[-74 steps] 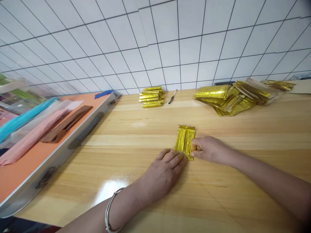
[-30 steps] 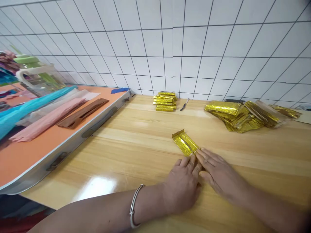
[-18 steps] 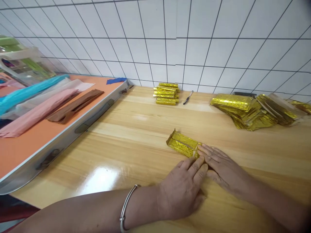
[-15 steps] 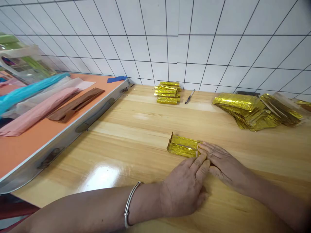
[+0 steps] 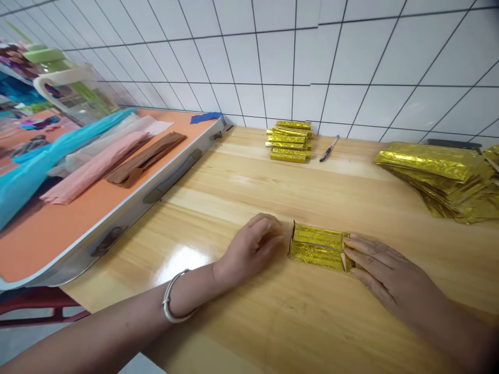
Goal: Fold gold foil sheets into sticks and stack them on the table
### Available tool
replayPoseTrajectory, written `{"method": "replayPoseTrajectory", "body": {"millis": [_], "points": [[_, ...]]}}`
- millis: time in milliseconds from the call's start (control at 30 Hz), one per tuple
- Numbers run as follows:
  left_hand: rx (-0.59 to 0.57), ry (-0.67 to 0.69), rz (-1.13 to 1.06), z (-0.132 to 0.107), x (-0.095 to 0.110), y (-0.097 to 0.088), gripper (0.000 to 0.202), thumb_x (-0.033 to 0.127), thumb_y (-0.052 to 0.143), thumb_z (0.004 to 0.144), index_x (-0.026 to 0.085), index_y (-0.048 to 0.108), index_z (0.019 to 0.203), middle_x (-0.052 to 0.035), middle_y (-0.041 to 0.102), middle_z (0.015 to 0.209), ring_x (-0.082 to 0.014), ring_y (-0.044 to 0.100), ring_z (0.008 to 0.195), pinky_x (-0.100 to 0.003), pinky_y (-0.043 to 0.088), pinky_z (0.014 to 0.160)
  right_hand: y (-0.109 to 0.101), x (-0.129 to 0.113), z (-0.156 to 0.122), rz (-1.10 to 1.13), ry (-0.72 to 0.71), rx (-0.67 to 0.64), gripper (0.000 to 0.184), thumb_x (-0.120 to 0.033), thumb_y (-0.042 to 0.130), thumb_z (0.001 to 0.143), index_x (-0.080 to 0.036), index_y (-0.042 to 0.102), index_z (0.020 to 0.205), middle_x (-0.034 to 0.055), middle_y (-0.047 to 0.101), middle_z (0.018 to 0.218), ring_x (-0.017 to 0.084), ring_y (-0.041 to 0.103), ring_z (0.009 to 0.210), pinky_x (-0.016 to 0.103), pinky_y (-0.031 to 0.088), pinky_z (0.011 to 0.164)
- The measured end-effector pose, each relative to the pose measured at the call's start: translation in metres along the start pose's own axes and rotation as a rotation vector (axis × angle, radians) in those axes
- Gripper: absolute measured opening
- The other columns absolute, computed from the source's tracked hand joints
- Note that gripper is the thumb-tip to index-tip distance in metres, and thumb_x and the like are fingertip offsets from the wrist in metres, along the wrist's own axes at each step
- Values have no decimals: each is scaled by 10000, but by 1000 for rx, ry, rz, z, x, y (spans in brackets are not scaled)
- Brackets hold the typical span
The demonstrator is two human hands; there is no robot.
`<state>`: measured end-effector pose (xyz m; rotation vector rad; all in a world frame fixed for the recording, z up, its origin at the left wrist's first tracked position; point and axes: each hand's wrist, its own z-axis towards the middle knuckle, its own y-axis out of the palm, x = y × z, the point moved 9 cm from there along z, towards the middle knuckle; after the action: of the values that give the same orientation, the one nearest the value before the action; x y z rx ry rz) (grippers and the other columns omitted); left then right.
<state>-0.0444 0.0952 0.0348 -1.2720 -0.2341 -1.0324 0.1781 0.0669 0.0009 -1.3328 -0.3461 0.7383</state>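
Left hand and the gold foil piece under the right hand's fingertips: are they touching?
Apart. The head view shows a narrow strip of wooden tabletop between the slightly blurred left hand and the gold foil piece.

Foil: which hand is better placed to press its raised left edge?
Left, probably: the left hand is beside that edge of the foil, while the right hand rests on the opposite end.

Pen (image 5: 329,149), pink bundle (image 5: 97,167) beside brown strip (image 5: 147,157), blue scrap (image 5: 206,118).
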Motion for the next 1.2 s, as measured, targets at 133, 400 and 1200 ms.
{"method": "replayPoseTrajectory", "body": {"millis": [133,400,1200], "points": [[-128,171,-80,15,10,15,114,194,524,868,165,536,977,-90,580,1048,-166,550,1034,-303,484,877,4,0,2,-20,-14,-23,348,-293,457,883,-255,546,1218,37,525,1322,252,457,1237,453,432,1018],[-194,327,-31,13,22,26,168,214,501,896,154,540,1048,-117,610,1108,-191,503,1186,-320,439,983,5,-4,2,-62,-63,3,361,-297,456,881,-183,516,1218,71,514,1329,274,450,1234,462,443,997],[-465,426,391,-6,29,48,302,299,403,941,120,495,1166,-119,558,1215,-216,435,1248,-341,364,1070,2,-3,3,-115,-171,10,398,-351,443,878,-196,516,1237,69,512,1332,270,476,1212,463,485,952]]}}
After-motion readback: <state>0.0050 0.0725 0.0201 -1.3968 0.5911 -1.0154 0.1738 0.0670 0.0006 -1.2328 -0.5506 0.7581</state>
